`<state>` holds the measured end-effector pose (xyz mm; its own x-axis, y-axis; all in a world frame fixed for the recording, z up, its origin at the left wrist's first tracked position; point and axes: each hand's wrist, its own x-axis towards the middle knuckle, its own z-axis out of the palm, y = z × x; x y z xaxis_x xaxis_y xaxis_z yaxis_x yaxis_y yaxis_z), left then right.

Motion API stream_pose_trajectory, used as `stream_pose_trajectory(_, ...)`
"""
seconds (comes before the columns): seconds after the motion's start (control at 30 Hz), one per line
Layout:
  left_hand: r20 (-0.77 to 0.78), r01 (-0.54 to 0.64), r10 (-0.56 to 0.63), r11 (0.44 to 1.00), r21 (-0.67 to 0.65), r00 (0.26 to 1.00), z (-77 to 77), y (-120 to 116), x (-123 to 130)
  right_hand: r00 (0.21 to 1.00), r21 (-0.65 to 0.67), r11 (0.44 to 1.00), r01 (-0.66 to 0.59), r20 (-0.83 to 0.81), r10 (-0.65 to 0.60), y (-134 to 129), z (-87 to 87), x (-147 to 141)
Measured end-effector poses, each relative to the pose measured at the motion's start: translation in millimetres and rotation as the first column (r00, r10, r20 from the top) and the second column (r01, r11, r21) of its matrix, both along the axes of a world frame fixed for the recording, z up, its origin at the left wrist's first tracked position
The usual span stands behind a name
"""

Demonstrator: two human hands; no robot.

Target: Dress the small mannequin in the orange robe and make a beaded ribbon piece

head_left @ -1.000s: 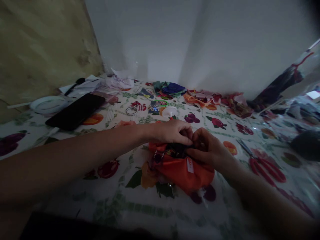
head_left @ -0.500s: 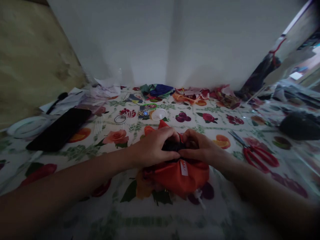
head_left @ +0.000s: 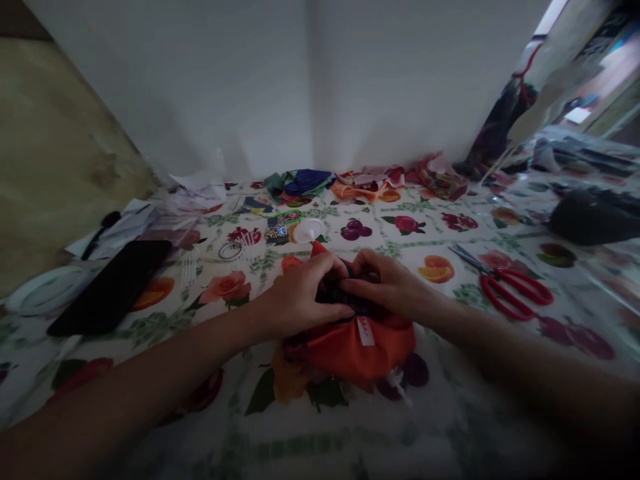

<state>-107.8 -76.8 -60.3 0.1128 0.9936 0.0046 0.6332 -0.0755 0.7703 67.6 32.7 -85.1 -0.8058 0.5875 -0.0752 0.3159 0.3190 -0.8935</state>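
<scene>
An orange cloth piece, bunched like a small bag, lies on the table in front of me, with a white label and a white tuft at its lower edge. Black material shows in its middle, between my hands. My left hand is curled round the left side of the cloth, thumb along the near edge of the dark part. From the right, my right hand pinches at the dark part, its thumb and forefinger together. Exactly what those fingertips grip is hidden.
Red-handled scissors lie to the right, a black phone and a white roll to the left. Toward the back are a white disc, a small tape ring and fabric scraps. A black bundle sits far right.
My right hand has shifted up and left over the dark material, its thumb now farther in. My left hand keeps its hold. The whole view has turned slightly.
</scene>
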Motion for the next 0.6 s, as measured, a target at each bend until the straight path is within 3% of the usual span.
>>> stream_pose_trajectory(0.1,0.028,0.004,-0.003,1.000,-0.004,1.000,1.2,1,1,0.999,-0.012,0.999,-0.046,0.004,0.046,-1,3.6,3)
stream_pose_trajectory(0.27,0.037,-0.006,0.006,1.000,-0.015,0.999,-1.8,1,-3,0.997,0.098,0.992,-0.074,0.022,0.072,-1,-1.0,3)
stream_pose_trajectory(0.47,0.102,0.043,-0.032,0.994,-0.104,0.994,-2.8,0,-13,0.997,0.067,0.995,-0.076,0.011,0.075,1,-1.8,3)
stream_pose_trajectory(0.6,0.051,0.000,0.003,0.997,-0.073,0.999,-1.8,2,-7,0.996,0.071,0.994,-0.084,0.007,0.084,0,0.5,4)
